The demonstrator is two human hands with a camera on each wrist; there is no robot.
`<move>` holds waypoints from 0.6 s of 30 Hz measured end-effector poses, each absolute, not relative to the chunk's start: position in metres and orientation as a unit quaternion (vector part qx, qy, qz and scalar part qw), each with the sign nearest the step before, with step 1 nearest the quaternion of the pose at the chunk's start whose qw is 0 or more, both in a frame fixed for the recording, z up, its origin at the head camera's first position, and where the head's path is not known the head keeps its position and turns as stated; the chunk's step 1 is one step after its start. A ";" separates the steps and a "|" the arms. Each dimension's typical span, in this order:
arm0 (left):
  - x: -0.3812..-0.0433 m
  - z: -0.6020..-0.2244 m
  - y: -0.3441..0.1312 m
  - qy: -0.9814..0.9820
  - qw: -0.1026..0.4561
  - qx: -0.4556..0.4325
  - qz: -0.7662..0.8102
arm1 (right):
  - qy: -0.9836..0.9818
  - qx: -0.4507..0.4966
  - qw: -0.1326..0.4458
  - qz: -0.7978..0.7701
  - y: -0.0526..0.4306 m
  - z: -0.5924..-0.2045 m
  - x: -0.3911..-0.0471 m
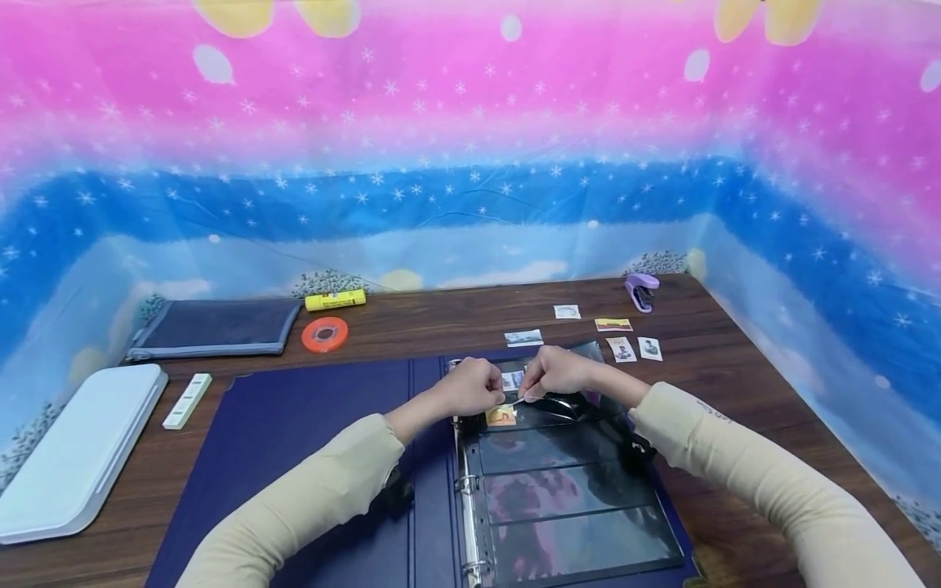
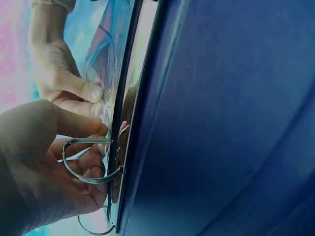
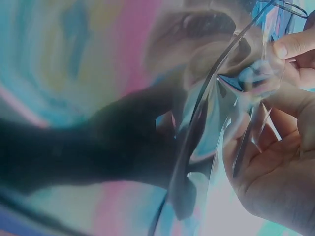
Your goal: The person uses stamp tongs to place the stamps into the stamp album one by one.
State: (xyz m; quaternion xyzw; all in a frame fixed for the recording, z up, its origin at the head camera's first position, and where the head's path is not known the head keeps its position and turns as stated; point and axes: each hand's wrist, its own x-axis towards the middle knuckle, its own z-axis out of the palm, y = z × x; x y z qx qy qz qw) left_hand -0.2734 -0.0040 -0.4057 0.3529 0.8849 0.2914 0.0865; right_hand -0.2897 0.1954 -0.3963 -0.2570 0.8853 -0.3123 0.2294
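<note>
A black album page [image 1: 569, 494] with clear pockets lies in the open blue ring binder [image 1: 316, 482]. Near the upper rings, my left hand [image 1: 470, 385] pinches the clear pocket film with thumb and fingertips, beside a metal ring [image 2: 81, 162]. My right hand [image 1: 551, 371] pinches the same film a short way to the right, and the film [image 3: 256, 81] bulges between the hands. An orange stamp [image 1: 502, 416] shows in the pocket just below the left fingers. Other small stamps [image 1: 512, 380] show in the row above. The fingertips partly hide what lies between them.
Loose stamps [image 1: 621, 349] lie beyond the binder, near a purple stapler [image 1: 642, 292]. At the left are a white case [image 1: 81, 449], a pale green-and-white strip [image 1: 187, 401], a dark mesh pouch [image 1: 216, 328], an orange tape roll [image 1: 324, 334] and a yellow glue stick [image 1: 335, 300].
</note>
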 end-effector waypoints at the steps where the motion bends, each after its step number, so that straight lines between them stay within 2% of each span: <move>1: -0.273 -0.406 -0.004 0.884 0.086 0.354 0.292 | 0.883 -0.261 0.232 -0.313 0.195 -0.396 -0.290; 6: -0.271 -0.407 -0.003 0.885 0.078 0.360 0.283 | 0.876 -0.289 0.235 -0.305 0.195 -0.395 -0.291; 12: -0.267 -0.409 -0.002 0.895 0.065 0.366 0.247 | 0.886 -0.306 0.211 -0.278 0.204 -0.389 -0.297; 15: -0.265 -0.409 -0.003 0.901 0.057 0.363 0.232 | 0.892 -0.302 0.189 -0.280 0.213 -0.385 -0.304; 18: -0.262 -0.410 -0.003 0.905 0.052 0.357 0.225 | 0.911 -0.279 0.141 -0.269 0.224 -0.380 -0.315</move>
